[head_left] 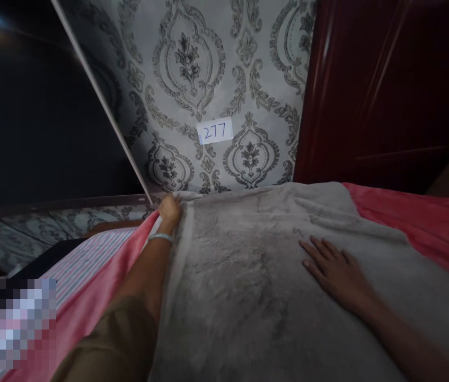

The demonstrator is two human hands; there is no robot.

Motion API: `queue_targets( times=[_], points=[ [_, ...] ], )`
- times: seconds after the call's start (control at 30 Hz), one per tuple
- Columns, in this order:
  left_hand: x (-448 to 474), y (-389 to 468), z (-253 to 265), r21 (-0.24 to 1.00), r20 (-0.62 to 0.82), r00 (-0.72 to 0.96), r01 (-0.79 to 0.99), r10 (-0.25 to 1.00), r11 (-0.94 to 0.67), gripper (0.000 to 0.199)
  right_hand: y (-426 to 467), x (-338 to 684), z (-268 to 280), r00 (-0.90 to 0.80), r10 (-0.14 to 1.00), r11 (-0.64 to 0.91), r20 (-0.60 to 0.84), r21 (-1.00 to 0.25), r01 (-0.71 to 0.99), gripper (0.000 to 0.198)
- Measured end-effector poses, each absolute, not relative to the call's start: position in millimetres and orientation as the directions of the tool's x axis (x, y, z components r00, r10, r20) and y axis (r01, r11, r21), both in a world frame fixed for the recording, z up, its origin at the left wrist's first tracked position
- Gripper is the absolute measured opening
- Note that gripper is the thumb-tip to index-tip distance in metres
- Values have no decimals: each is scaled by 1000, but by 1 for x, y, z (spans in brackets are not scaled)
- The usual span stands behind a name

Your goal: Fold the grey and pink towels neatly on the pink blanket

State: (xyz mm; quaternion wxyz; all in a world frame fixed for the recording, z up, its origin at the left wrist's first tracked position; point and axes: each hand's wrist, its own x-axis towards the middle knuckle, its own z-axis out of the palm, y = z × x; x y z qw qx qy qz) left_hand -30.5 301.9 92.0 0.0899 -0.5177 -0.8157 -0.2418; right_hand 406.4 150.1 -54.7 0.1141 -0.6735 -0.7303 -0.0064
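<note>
A grey plush blanket is spread out in front of me, with soft wrinkles across its middle and far part. My left hand is closed on the blanket's far left edge, near the wall; a light bracelet circles that wrist. My right hand lies on the right part of the blanket, palm down with its fingers spread. Pink-red fabric shows beyond the grey on the right, and more of it runs along the left side beneath my left arm.
Patterned wallpaper with a paper label reading 277 faces me. On the left is a large dark screen-like panel with a pale edge. A dark red wooden panel stands on the right. Striped cloth lies at the left.
</note>
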Motion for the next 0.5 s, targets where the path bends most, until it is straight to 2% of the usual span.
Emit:
queue_targets(
  times=[0.27,0.37,0.43,0.5],
  points=[
    [-37,299,57,267,317,-498,863,807,428,40,148,407,-50,-71,985,95,155,-150,984,64],
    [-27,294,59,248,359,-497,867,790,433,48,147,406,-49,-60,988,80,140,-144,986,64],
    [-10,286,64,197,435,-422,906,795,374,54,148,405,-50,-54,987,76,148,-141,987,64],
    [16,272,66,95,446,-209,978,870,187,55,148,404,-51,-52,985,76,165,-143,987,63]
  ],
)
